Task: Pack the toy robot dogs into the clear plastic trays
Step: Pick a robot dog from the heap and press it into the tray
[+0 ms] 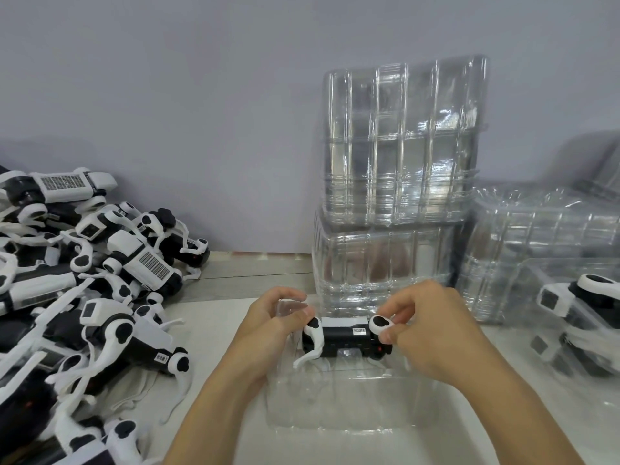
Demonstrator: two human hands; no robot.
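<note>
Well off to the outside of your left hand (pixel 275 317), a big heap of toy robot dogs (pixel 84 280) waits unpacked. Just beyond both hands, empty clear trays (pixel 399 182) stand stacked. Outside your right hand (pixel 426 323), a packed tray (pixel 577 317) holds a dog, so most of the work looks left. Under your hands lies an open tray (pixel 339 401). Both hands pinch one dog (pixel 345 337) by its ends, over that tray's far end.

Heap of black-and-white toy robot dogs (pixel 84 280) runs off the left and bottom edges, count unreadable. Clear plastic tray with a packed dog (pixel 577 317) is motion-blurred and clipped at the right edge. Small white label on the held black dog body (pixel 358 330): print too small to read. Both forearms exit the bottom.
</note>
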